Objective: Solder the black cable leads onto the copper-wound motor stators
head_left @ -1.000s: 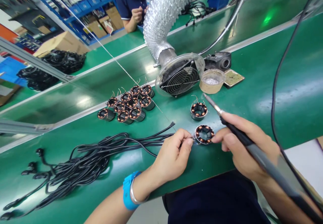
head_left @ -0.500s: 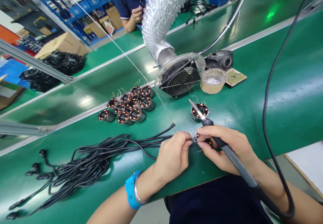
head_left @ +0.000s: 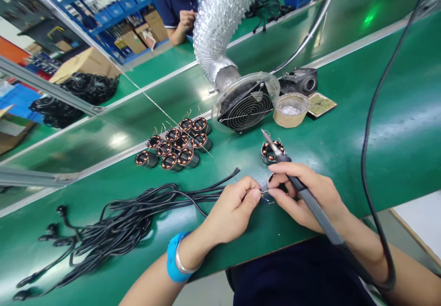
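Observation:
My left hand (head_left: 237, 209) pinches the stripped end of a black cable, fine wires (head_left: 264, 195) showing past the fingertips. A soldering iron (head_left: 315, 209) lies across my right hand (head_left: 310, 195), its tip pointing up and away. The thumb and index finger of that hand are close to the wires and a copper-wound stator (head_left: 271, 179), mostly hidden behind the fingers; whether they touch it I cannot tell. Just beyond stands another stator (head_left: 267, 153), partly covered by the iron. Left of my hands a bundle of black power cables (head_left: 134, 218) lies on the green bench.
Several wound stators (head_left: 179, 144) stand in a group at the back left. A fume extractor fan (head_left: 246, 108) on a silver duct (head_left: 213, 25), a round tub (head_left: 291, 110) and a flat pad (head_left: 321, 104) are behind. The iron's cord (head_left: 367, 145) loops at right. A person (head_left: 181, 12) sits opposite.
My left hand has drawn slightly back and left, and the fingertips of the two hands are a little farther apart, with more wire showing. The iron has shifted slightly right.

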